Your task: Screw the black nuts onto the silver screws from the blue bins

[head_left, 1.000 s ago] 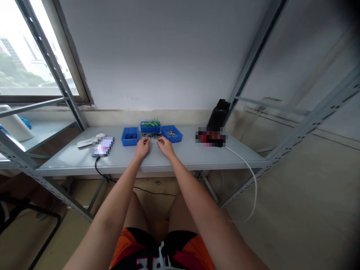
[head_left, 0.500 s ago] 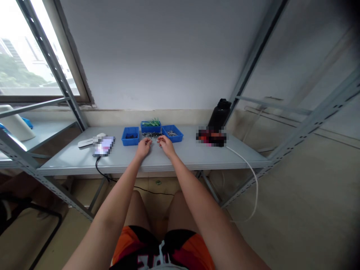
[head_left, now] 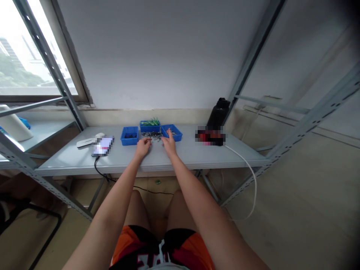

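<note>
My left hand (head_left: 143, 146) is closed in a pinch at the front of a pile of small black and silver parts (head_left: 152, 135); what its fingertips hold is too small to make out. Just right of the pile, my right hand (head_left: 169, 144) has its fingers spread, one pointing up in front of the right blue bin (head_left: 177, 137), which contains small silvery pieces. Dark pieces lie in the left blue bin (head_left: 129, 141). Behind the pile, the rear blue bin (head_left: 150, 128) holds green strip-like pieces.
A phone (head_left: 103, 145) with a cable and a white flat object (head_left: 86, 142) lie on the left of the grey table (head_left: 185, 159). On the right stands a black bottle (head_left: 218, 114) behind a blurred red and black item (head_left: 210, 137). Metal shelf posts flank the table.
My right hand has opened from a pinch, its fingers now spread and raised toward the right blue bin. The left hand stays pinched in nearly the same place.
</note>
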Demonstrator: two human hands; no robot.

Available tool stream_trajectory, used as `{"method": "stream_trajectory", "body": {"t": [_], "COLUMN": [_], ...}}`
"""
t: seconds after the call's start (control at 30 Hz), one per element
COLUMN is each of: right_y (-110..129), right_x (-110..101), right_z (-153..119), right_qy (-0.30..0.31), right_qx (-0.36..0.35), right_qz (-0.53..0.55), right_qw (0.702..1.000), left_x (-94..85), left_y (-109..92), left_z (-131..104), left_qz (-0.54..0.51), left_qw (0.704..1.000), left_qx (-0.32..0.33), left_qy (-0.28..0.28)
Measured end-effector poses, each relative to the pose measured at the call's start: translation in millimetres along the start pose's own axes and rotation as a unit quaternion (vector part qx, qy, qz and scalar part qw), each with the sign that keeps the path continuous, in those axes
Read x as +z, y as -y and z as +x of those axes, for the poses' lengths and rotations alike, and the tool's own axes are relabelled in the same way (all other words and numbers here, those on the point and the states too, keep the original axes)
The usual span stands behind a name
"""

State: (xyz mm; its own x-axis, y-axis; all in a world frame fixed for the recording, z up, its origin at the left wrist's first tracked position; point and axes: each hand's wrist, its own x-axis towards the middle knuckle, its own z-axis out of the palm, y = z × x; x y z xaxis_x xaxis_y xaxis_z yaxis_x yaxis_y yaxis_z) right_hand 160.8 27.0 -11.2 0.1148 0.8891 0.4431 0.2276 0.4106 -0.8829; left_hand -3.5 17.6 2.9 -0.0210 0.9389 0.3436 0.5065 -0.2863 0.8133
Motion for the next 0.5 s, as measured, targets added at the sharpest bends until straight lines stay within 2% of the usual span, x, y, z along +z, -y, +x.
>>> {"method": "stream_trajectory", "body": {"t": [0.13, 0.3, 0.4, 0.5], "right_y": [3, 4, 4, 5], "right_x": [3, 3, 1, -2], "right_z": [-1, -2, -2, -1], "right_qy": [0.001, 0.029, -0.001, -0.054], "right_qx": [0.069, 0.036, 0.023, 0.023], "right_qz": [0.031, -0.026, -0.038, -0.046], "right_qw": [0.997, 0.999, 0.999, 0.997], "left_x": [0.4, 0.3, -0.3, 2.5], "left_y": [0, 0, -3, -11], "left_z": [0, 0, -1, -1], "left_qz": [0.001, 0.008, 0.044, 0.138], "left_qw": [1.0, 1.0, 0.998, 0.99], "left_qx": [0.004, 0.016, 0.029, 0.034], "left_qy": [-0.001, -0.014, -0.019, 0.01]}}
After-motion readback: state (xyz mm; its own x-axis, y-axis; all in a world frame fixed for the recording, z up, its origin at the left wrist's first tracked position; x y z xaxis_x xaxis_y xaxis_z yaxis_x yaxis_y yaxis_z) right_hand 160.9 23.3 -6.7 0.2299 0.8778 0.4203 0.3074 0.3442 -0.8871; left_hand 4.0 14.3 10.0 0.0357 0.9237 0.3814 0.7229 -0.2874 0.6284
